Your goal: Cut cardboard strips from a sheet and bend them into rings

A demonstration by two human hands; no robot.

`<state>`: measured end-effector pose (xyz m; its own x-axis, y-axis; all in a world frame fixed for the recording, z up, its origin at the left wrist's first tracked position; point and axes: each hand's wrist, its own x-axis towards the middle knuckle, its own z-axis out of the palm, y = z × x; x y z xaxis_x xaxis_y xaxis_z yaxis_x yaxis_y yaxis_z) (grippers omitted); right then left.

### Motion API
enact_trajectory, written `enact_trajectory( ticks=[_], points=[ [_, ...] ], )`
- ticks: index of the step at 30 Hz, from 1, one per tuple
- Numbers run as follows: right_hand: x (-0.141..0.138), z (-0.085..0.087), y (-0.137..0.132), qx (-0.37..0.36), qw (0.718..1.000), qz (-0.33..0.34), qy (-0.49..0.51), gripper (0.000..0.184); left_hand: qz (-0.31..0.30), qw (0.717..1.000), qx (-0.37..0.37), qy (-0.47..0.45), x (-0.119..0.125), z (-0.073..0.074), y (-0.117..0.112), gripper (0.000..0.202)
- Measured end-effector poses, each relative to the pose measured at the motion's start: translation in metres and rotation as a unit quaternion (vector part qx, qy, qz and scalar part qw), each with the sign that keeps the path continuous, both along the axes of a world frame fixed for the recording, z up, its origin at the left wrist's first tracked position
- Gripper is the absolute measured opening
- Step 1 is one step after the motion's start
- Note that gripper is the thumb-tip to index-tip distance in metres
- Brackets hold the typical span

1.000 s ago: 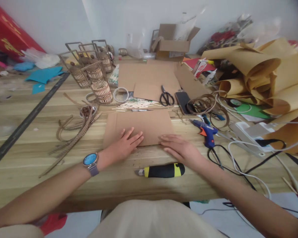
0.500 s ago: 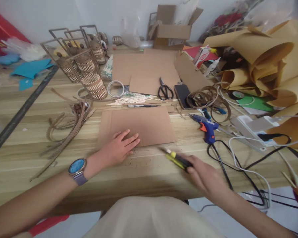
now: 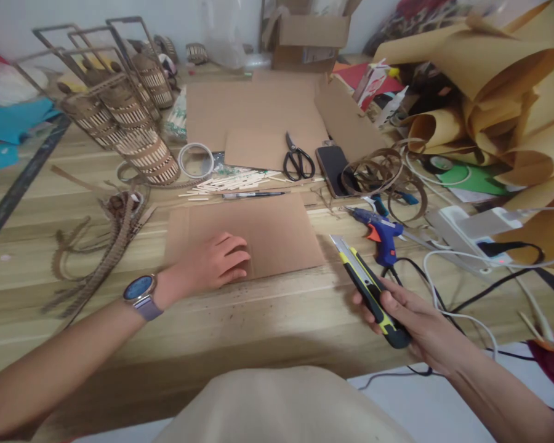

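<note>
My right hand [image 3: 399,311] is wrapped around a yellow-and-black utility knife [image 3: 369,289], held above the table to the right of the cardboard. Its metal blade is out and points up and left. On the near edge of a flat brown cardboard piece [image 3: 277,237] rests my left hand [image 3: 216,263], fingers bent and slightly apart, gripping nothing. A watch is on that wrist. Just beyond the cardboard lie a pen [image 3: 253,194] and a heap of thin pale sticks [image 3: 240,181].
Black scissors [image 3: 298,161], a phone [image 3: 335,169] and larger cardboard sheets [image 3: 253,111] lie further back. A blue glue gun [image 3: 382,232], cables and a power strip [image 3: 466,237] are at the right. Stick-covered cylinders [image 3: 143,151] and twisted brown strips [image 3: 106,252] stand and lie leftward.
My right hand has turned and lifted the knife, its blade swinging away from the cardboard. My left fingers have gone from spread flat to bent. The whole view has shifted.
</note>
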<state>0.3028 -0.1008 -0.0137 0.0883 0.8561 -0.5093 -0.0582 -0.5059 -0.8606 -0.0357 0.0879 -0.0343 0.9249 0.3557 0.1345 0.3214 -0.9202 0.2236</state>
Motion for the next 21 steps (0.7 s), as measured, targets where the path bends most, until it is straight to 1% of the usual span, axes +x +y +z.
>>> enact_trajectory(
  ticks=[3,6,8,11,14,18,21],
  points=[
    [0.003,0.002,0.0,-0.013,1.0,-0.002,-0.001,0.044,0.002,1.0,-0.003,-0.017,0.001,-0.006,0.001,0.03],
    [0.004,0.002,0.004,-0.004,1.0,0.015,-0.016,0.043,0.006,0.999,0.0,-0.035,-0.001,-0.013,-0.001,0.031],
    [0.006,0.002,0.008,0.002,1.0,0.01,-0.03,0.045,0.011,0.999,0.002,-0.042,-0.002,-0.017,-0.003,0.032],
    [0.01,0.003,0.015,-0.019,0.998,0.01,-0.051,0.049,0.018,0.999,0.007,-0.045,-0.003,-0.02,-0.004,0.034],
    [0.016,0.004,0.022,-0.043,0.995,0.015,-0.084,0.055,0.01,0.999,0.009,-0.039,-0.003,-0.022,-0.005,0.04],
    [0.021,0.004,0.032,-0.044,0.993,0.03,-0.103,0.056,-0.003,1.0,0.008,-0.024,-0.005,-0.021,-0.008,0.052],
    [0.021,0.002,0.04,-0.046,0.995,0.015,-0.088,0.05,-0.001,1.0,0.002,0.004,-0.009,-0.013,-0.015,0.053]
  ],
)
